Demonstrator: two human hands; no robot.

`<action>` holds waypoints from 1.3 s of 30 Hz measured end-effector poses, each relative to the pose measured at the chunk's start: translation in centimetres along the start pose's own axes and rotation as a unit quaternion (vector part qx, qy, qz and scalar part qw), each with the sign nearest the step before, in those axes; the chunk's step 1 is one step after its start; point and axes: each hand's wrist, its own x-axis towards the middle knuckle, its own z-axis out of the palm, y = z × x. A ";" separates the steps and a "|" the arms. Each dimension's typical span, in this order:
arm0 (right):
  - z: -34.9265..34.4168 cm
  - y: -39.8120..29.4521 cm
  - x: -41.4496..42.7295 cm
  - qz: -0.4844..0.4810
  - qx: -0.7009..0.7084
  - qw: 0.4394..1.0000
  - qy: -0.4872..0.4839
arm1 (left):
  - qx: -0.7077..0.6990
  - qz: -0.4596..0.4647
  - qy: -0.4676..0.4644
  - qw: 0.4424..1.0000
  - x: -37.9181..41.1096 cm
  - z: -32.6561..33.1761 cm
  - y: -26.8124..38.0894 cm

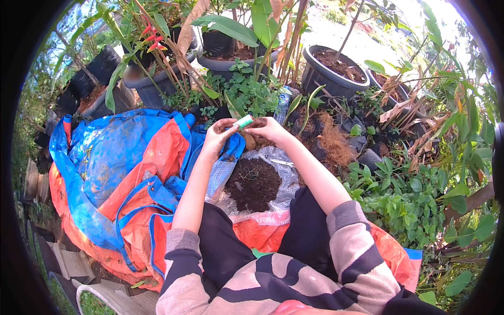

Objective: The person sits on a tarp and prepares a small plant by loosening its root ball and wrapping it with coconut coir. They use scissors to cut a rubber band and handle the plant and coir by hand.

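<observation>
Both my hands hold a small spool of green thread up in front of me. The fingertips of my left hand (pixel 220 133) grip one end of the spool (pixel 243 121), and those of my right hand (pixel 266 128) are at its other end. Dirt darkens the fingers. Below them, dark soil (pixel 252 189) lies on a whitish woven plastic sheet (pixel 289 185) between my knees. A loose tangle of thin green thread (pixel 250 172) rests on the soil. Small scissors or snips (pixel 281 162) lie on the sheet at the soil's upper right.
A crumpled blue and orange tarpaulin (pixel 114 157) spreads at left. Large black plant pots (pixel 334 84) stand along the far side. A plastic bottle (pixel 282 105) stands near the plants. Brown coconut-like fibre (pixel 334 141) and leafy plants (pixel 397 197) are at right.
</observation>
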 end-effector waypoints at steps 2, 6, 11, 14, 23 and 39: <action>-0.3 0.8 0.2 -0.056 -0.037 0.998 0.009 | 0.008 0.008 -0.011 1.000 0.2 0.4 0.1; 1.3 0.0 -0.5 -0.019 -0.035 0.999 0.033 | -0.002 0.000 -0.003 1.000 -0.2 0.2 0.1; 1.8 0.5 -0.1 0.028 -0.055 0.996 0.060 | 0.008 -0.021 0.021 1.000 -0.2 0.2 0.2; 2.2 -0.7 -0.6 0.042 -0.025 0.997 0.064 | 0.013 -0.021 0.038 0.999 0.0 -0.1 0.1; -0.1 1.1 1.2 -0.034 -0.121 0.985 0.118 | 0.017 -0.029 0.050 0.998 0.2 -0.8 0.7; -4.6 3.0 -0.3 0.057 -0.386 0.919 -0.056 | 0.017 0.027 0.197 0.980 1.0 -4.3 0.0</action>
